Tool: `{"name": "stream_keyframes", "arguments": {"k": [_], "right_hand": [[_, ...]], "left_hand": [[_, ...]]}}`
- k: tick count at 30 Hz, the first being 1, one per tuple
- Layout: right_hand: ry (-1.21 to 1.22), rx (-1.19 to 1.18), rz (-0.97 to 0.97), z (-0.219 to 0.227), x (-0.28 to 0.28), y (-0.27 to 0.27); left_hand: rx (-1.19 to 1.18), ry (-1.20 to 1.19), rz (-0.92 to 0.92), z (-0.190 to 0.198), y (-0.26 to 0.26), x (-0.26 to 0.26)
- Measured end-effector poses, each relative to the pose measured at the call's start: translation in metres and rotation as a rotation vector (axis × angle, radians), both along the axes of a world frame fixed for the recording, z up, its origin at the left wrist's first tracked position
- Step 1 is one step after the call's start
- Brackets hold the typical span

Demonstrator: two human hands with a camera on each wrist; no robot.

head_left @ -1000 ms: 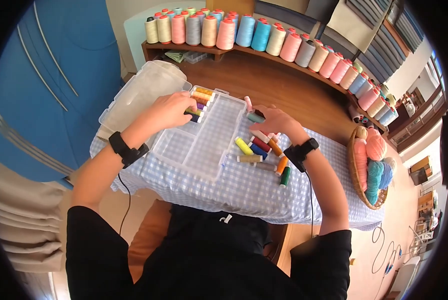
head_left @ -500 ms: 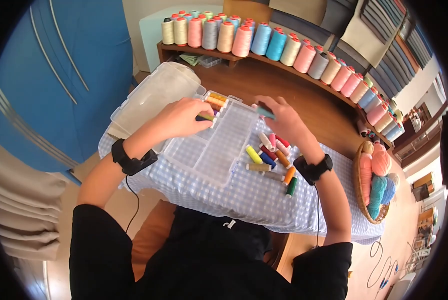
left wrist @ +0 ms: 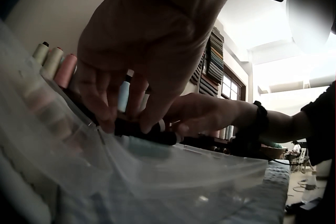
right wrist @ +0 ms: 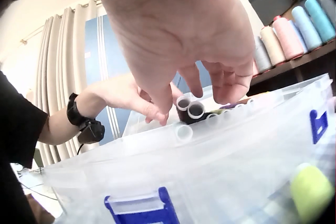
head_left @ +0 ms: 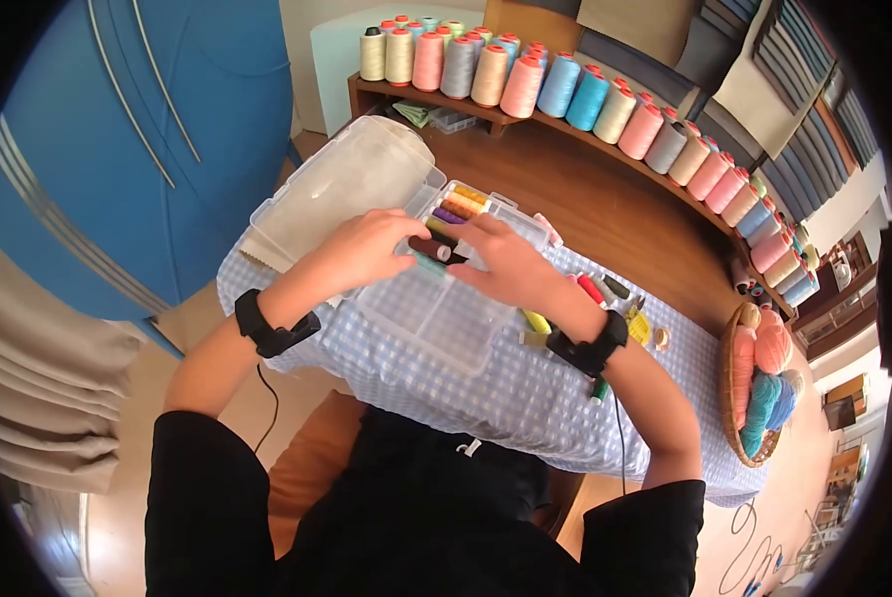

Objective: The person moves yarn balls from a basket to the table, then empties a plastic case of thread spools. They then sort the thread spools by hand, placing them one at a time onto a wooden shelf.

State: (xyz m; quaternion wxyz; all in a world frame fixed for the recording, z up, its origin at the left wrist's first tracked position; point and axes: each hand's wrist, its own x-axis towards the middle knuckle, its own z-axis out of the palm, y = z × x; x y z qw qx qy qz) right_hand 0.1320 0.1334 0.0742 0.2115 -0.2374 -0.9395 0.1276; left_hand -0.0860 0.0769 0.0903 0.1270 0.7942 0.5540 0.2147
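The left hand (head_left: 371,249) pinches a dark brown thread spool (head_left: 426,247) between thumb and fingertips, holding it just above a compartment of the clear plastic organizer box (head_left: 436,333). The right hand (head_left: 514,264) reaches over the same compartment from the other side, its thumb and fingers spread apart; whether they touch the black spool (left wrist: 163,138) beside the brown one, I cannot tell. Under these two, a pale teal spool (head_left: 428,265) lies in the compartment, and beyond it a row runs back through olive, purple (head_left: 448,216), brown and orange to golden yellow. The box's long middle section is see-through to the blue-and-white gingham tablecloth (head_left: 506,413), its translucent lid (head_left: 336,189) is folded open to the left, and blue latches (right wrist: 147,217) show on its wall. Right of the box, partly hidden by the right forearm, lie loose spools, among them a red spool (head_left: 591,290) and a yellow-green spool (right wrist: 311,192). Farther right, a wicker basket (head_left: 730,398) holds pink, teal and blue yarn (head_left: 760,403). Large thread cones (head_left: 557,85) line the curved wooden shelf (head_left: 665,187) behind.
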Motion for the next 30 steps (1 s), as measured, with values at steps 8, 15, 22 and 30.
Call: {"name": "stream_keyframes", "arguments": {"k": [8, 15, 22, 30], "right_hand": [[-0.022, -0.153, -0.154, 0.016, 0.034, -0.004], [0.012, -0.053, -0.079, -0.001, -0.005, 0.006], [-0.065, -0.105, -0.273, 0.02, 0.066, 0.012], [-0.541, -0.178, -0.545, 0.005, 0.087, -0.03]], "left_hand": [[0.097, 0.071, -0.123, 0.003, 0.008, 0.009], [-0.029, 0.057, -0.006, 0.026, -0.014, 0.003], [0.007, 0.173, -0.064, 0.006, -0.029, -0.003], [0.046, 0.149, -0.114, 0.005, -0.012, 0.012]]}}
